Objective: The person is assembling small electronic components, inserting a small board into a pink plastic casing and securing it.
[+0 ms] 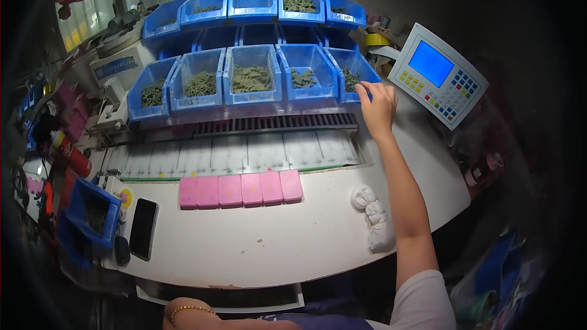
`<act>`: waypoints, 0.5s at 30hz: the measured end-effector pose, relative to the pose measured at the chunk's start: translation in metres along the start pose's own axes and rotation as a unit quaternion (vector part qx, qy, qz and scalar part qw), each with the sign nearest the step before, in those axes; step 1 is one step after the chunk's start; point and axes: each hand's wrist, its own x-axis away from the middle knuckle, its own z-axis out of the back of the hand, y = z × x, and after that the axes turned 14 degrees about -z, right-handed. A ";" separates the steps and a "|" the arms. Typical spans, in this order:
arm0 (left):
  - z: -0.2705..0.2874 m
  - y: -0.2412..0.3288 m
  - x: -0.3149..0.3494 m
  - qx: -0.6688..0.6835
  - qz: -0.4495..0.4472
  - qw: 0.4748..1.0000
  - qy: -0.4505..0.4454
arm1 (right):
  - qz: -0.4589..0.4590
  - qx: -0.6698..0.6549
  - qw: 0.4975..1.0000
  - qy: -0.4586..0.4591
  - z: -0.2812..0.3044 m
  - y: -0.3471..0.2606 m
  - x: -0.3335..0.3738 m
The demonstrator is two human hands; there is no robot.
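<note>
My right hand (379,107) is at the front lip of the rightmost blue bin (358,95) in the lower row, which holds small grey-green pieces (350,78). Its fingers are bent and drawn together; whatever they grip is too small or hidden to make out. At the lower edge, part of my left hand (183,304) shows beside a gold bead bracelet, in front of an open drawer (299,298). The left fingers are hidden. Several pink blocks (231,190) stand in a row on the white table (244,250), along the green edge of a marked white panel (229,154).
More blue bins (253,13) with similar pieces are stacked behind. A keypad console (437,76) with a lit blue screen stands right. A black phone (143,229) and a blue tub (92,214) are at left. Bundled white cloth (374,223) lies beside my right forearm.
</note>
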 end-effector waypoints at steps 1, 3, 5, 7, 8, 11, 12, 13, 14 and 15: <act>0.003 0.000 0.005 0.018 -0.017 1.000 -0.011 | -0.015 -0.044 0.998 -0.039 0.009 -0.004 0.013; 0.001 0.002 0.008 0.002 -0.021 1.000 -0.003 | -0.004 -0.093 0.983 -0.159 0.042 -0.015 0.059; -0.006 0.006 0.006 -0.006 -0.023 1.000 0.004 | 0.026 -0.033 0.958 -0.283 0.101 -0.027 0.107; -0.011 0.018 -0.001 0.025 0.087 0.996 0.002 | 0.018 0.069 0.925 -0.374 0.147 -0.039 0.149; -0.008 0.010 0.004 0.030 0.089 0.996 0.008 | -0.002 0.126 0.901 -0.415 0.161 -0.030 0.164; -0.017 -0.009 0.014 0.024 0.000 0.999 0.032 | -0.130 0.045 0.882 -0.451 0.165 0.015 0.184; -0.017 -0.012 0.017 0.014 -0.013 1.000 0.022 | -0.129 0.046 0.881 -0.453 0.163 0.022 0.187; -0.017 -0.015 0.020 0.003 -0.026 1.000 0.012 | -0.069 0.155 0.902 -0.397 0.158 0.027 0.187; -0.018 -0.017 0.024 -0.013 -0.038 0.999 -0.001 | -0.007 0.256 0.908 -0.332 0.150 0.030 0.186; -0.006 0.004 0.023 -0.045 0.096 0.994 -0.031 | -0.007 0.253 0.910 -0.327 0.140 0.029 0.184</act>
